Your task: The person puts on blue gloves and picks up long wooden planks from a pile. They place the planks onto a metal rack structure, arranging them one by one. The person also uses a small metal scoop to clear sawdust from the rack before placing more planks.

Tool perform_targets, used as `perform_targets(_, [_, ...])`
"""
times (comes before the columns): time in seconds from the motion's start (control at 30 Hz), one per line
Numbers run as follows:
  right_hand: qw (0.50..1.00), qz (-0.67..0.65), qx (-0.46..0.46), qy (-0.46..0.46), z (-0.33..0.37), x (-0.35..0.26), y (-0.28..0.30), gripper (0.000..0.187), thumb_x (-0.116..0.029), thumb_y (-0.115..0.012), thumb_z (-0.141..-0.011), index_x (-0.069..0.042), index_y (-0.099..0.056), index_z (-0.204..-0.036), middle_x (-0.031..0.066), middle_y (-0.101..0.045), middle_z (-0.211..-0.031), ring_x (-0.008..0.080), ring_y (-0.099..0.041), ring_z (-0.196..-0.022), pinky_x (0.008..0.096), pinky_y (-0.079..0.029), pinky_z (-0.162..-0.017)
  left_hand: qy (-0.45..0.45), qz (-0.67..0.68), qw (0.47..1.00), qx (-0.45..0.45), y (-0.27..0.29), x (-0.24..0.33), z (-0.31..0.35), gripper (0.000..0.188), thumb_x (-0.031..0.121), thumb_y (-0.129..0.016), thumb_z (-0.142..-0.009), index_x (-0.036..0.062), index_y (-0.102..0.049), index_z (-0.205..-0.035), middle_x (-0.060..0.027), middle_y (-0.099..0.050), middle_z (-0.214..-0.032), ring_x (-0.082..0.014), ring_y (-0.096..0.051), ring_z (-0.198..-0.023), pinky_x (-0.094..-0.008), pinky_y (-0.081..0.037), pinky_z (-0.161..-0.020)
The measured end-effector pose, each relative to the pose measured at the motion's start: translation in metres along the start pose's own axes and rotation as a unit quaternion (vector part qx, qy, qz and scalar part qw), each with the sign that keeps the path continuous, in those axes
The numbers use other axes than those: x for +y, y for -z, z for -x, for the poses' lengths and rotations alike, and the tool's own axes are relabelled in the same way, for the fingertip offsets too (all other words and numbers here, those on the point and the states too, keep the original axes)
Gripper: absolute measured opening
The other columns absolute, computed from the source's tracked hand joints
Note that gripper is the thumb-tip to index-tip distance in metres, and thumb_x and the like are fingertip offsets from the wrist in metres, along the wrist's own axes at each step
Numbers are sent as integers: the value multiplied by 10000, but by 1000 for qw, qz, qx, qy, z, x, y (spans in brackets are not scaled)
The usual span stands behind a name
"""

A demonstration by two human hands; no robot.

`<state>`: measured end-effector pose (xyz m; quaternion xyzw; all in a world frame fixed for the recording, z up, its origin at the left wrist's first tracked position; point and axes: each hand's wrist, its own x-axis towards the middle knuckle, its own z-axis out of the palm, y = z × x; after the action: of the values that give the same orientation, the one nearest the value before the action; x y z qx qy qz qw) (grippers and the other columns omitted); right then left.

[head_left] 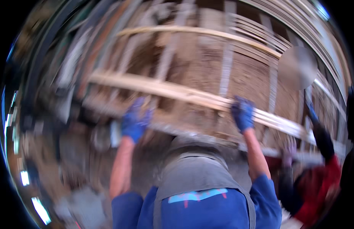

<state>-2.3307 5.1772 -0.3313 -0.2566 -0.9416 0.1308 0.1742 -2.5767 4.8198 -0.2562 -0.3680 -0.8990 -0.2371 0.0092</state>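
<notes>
Long pale wooden slats (pixel 165 88) lie side by side across a rack of metal bars in front of me. My right hand (pixel 242 113), in a blue glove, is closed over the near edge of the slats, right of the middle. My left hand (pixel 137 120), also in a blue glove, is just on the near side of them. Its fingers are spread and hold nothing; a small gap seems to part them from the wood. Motion blurs the picture, so the slats' exact number is unclear.
Metal crossbars (pixel 226 68) run away from me over a brown, debris-strewn bed. A single slat (pixel 200 30) lies farther back, with stacked strips (pixel 257 34) behind it. At the right, a person in red (pixel 318 187) reaches toward the slats' end. Dark beams (pixel 51 49) stand far left.
</notes>
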Motion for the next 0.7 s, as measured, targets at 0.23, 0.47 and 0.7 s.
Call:
perform_targets(0.23, [949,-308,-51,44,-2,-115,55,324,-129,-607,-940,-47,-644,-1251,126,-725,-1003,282,-694,-890,377,-536,-828,153,172,973,6,-72,-23,195,282,212,-680,-887,78,-683,-1135,-191,-701,-1057,-381,-675,-949,-428,-548,-819])
perform_targets(0.47, [829,-282,-394,278,43,-328,-107,344,-189,-627,-909,-73,-622,-1232,194,-704,-968,356,-688,-881,439,-553,-775,624,493,604,50,-141,-130,491,319,344,-622,-964,51,-666,-1083,-104,-728,-923,-183,-695,-787,-323,-538,-649])
perform_targets(0.7, [853,-84,-406,317,61,-429,-422,300,-204,-531,-937,-92,-638,-1194,197,-681,-1073,378,-649,-993,445,-526,-859,789,562,197,150,-140,-51,716,500,533,-441,-989,130,-608,-1231,-109,-663,-1222,-299,-653,-1035,-428,-510,-888])
